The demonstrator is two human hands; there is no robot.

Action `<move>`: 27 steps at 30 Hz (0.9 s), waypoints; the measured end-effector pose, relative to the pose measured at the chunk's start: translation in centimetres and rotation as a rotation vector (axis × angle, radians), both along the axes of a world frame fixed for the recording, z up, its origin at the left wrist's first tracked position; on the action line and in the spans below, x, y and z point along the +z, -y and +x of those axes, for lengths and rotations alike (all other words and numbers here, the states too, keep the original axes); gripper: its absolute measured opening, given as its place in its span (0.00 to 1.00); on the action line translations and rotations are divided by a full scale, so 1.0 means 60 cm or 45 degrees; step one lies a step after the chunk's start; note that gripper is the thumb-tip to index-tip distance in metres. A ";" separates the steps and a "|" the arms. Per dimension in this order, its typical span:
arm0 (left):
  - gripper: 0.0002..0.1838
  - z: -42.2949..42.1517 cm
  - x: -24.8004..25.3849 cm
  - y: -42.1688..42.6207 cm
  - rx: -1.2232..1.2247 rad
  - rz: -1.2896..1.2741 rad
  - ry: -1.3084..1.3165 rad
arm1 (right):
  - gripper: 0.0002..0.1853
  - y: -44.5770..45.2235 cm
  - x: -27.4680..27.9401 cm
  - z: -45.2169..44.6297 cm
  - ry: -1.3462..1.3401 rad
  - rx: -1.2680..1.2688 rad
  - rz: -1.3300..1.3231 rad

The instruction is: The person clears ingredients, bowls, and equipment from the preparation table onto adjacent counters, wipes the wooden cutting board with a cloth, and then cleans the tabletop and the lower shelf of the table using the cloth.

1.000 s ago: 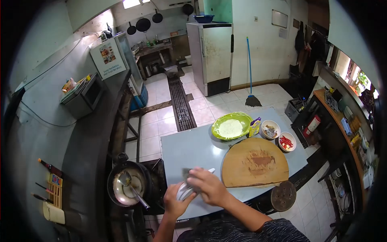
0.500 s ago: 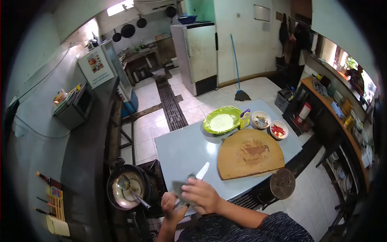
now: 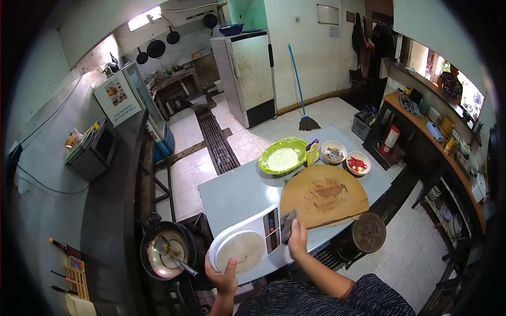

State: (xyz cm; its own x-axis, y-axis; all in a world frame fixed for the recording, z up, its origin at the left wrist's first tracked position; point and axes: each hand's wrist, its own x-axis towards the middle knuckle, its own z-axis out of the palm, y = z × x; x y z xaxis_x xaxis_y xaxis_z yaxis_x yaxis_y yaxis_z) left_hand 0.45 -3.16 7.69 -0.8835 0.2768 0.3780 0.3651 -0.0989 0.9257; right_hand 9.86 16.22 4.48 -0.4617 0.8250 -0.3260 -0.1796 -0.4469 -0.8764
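Observation:
My left hand (image 3: 223, 276) grips the near left end of a white digital kitchen scale (image 3: 243, 245), its thumb over the round weighing plate. The scale is tilted with its plate and dark button panel (image 3: 271, 229) facing me. My right hand (image 3: 298, 240) is closed around a grey cloth (image 3: 287, 226), pressed against the scale's right edge beside the panel. Right of the cloth lies a round wooden chopping board (image 3: 324, 196) with one straight side and a worn, scored middle.
On the grey-white table (image 3: 224, 197) stand a green dish (image 3: 284, 156) holding something white, a small purple-and-yellow packet (image 3: 312, 152), a bowl of shrimp-like pieces (image 3: 333, 152) and a bowl of red chillies (image 3: 358, 164). A wok (image 3: 167, 250) with a ladle stands left; a stool (image 3: 368, 234) stands right.
The scale has turned from nearly edge-on to show its plate and panel. My right hand has moved right with the cloth, to the panel end. The camera view has shifted slightly.

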 end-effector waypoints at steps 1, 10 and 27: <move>0.32 0.002 -0.002 -0.001 -0.021 0.132 0.173 | 0.17 -0.012 0.011 0.000 -0.096 -0.002 0.335; 0.23 -0.015 0.012 -0.006 -0.155 0.427 0.581 | 0.22 0.049 0.109 -0.001 0.296 0.408 2.020; 0.22 0.010 -0.042 0.003 -0.073 0.494 0.843 | 0.17 0.018 0.085 -0.078 0.144 0.608 1.807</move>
